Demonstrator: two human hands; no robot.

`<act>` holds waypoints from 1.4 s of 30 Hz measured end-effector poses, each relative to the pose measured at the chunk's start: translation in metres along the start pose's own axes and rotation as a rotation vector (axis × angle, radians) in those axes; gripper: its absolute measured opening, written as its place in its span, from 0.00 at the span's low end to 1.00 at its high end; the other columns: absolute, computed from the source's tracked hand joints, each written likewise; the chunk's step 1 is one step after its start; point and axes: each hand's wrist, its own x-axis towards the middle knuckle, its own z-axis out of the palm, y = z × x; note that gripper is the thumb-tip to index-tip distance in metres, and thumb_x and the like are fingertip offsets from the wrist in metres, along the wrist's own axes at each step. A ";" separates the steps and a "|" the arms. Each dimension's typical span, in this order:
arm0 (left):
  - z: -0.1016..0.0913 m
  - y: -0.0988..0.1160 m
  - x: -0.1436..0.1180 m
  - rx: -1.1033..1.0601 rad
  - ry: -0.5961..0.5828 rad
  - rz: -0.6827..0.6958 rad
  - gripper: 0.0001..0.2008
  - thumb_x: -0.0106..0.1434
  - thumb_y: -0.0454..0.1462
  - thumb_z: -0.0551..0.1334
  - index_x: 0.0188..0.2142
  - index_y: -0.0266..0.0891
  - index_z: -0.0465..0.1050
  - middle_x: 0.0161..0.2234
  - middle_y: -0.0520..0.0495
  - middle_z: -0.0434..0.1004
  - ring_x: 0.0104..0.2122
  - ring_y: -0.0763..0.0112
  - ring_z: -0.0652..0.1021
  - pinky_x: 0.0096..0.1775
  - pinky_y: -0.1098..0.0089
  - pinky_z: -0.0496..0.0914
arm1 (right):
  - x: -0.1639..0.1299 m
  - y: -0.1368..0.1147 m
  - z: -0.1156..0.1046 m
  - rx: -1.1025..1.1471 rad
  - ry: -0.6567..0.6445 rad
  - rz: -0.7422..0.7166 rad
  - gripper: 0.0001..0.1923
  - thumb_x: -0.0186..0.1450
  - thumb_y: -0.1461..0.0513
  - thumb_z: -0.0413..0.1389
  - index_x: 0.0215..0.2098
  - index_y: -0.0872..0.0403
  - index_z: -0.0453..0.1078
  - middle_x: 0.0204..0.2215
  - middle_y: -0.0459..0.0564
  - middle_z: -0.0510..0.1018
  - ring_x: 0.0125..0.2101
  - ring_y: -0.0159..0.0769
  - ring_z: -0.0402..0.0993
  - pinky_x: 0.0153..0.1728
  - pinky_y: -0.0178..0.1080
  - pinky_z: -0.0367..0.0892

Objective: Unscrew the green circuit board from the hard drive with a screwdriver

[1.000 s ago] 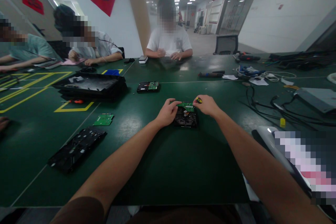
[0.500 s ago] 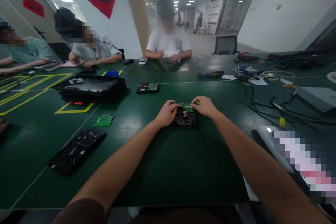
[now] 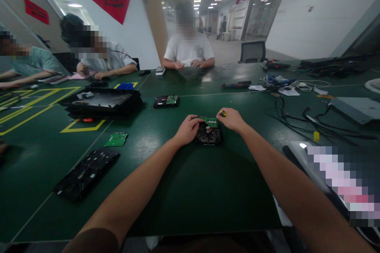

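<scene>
In the head view, a black hard drive (image 3: pixel 208 134) lies flat on the dark green tabletop (image 3: pixel 190 189), straight ahead of the person and near the middle of the picture. A small green circuit board (image 3: pixel 210 120) sits on the far end of the hard drive.

The left hand (image 3: pixel 187 130) rests against the left edge of the hard drive, its fingers (image 3: pixel 196 119) curled together and touching the near-left corner of the green circuit board. The right hand (image 3: pixel 233 119) is at the far-right corner of the hard drive, its fingers pinched on a small yellow and black tool (image 3: pixel 223 114), whose tip is too small to make out.

Beyond the hard drive and to its left lies a second drive (image 3: pixel 166 101) with a green board showing. Further left of the hard drive stands a black tray (image 3: pixel 101 102), and nearer, left of the hard drive, lie a loose green board (image 3: pixel 116 139) and a flat black panel (image 3: pixel 86 173). To the right of the hard drive run black cables (image 3: pixel 308 120). Across the tabletop, beyond the hard drive, a person in a white shirt (image 3: pixel 188 49) sits with both hands on the tabletop; two more people sit at the far left.
</scene>
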 end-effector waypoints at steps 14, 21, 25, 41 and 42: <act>0.004 -0.006 0.001 -0.029 0.006 0.032 0.17 0.72 0.32 0.55 0.54 0.42 0.79 0.55 0.42 0.74 0.58 0.61 0.75 0.62 0.59 0.69 | 0.001 -0.014 -0.041 0.256 0.442 -0.135 0.14 0.68 0.54 0.56 0.47 0.53 0.75 0.42 0.57 0.79 0.43 0.47 0.75 0.45 0.46 0.68; 0.005 -0.008 0.000 -0.024 0.008 0.039 0.18 0.72 0.32 0.54 0.55 0.41 0.78 0.57 0.41 0.73 0.59 0.61 0.74 0.63 0.59 0.68 | -0.006 -0.018 -0.042 0.313 0.516 -0.136 0.17 0.72 0.47 0.53 0.45 0.50 0.71 0.30 0.51 0.78 0.29 0.40 0.73 0.35 0.44 0.65; 0.005 -0.008 0.000 -0.023 0.008 0.040 0.18 0.72 0.31 0.54 0.55 0.42 0.78 0.57 0.42 0.73 0.59 0.61 0.74 0.62 0.59 0.69 | -0.007 -0.021 -0.039 0.316 0.507 -0.183 0.17 0.71 0.46 0.54 0.45 0.50 0.70 0.30 0.50 0.77 0.28 0.40 0.72 0.34 0.44 0.65; 0.004 -0.006 0.000 0.007 0.009 0.039 0.19 0.73 0.32 0.54 0.56 0.41 0.78 0.59 0.40 0.72 0.59 0.60 0.74 0.63 0.58 0.69 | -0.008 -0.023 -0.037 0.346 0.469 -0.208 0.18 0.71 0.46 0.55 0.48 0.51 0.71 0.30 0.50 0.77 0.28 0.39 0.72 0.32 0.42 0.65; 0.004 -0.006 -0.001 0.008 0.009 0.037 0.19 0.73 0.32 0.54 0.56 0.41 0.78 0.59 0.41 0.72 0.59 0.60 0.74 0.63 0.58 0.69 | -0.008 -0.023 -0.038 0.344 0.468 -0.204 0.19 0.71 0.46 0.55 0.48 0.51 0.71 0.30 0.50 0.77 0.28 0.39 0.72 0.32 0.42 0.65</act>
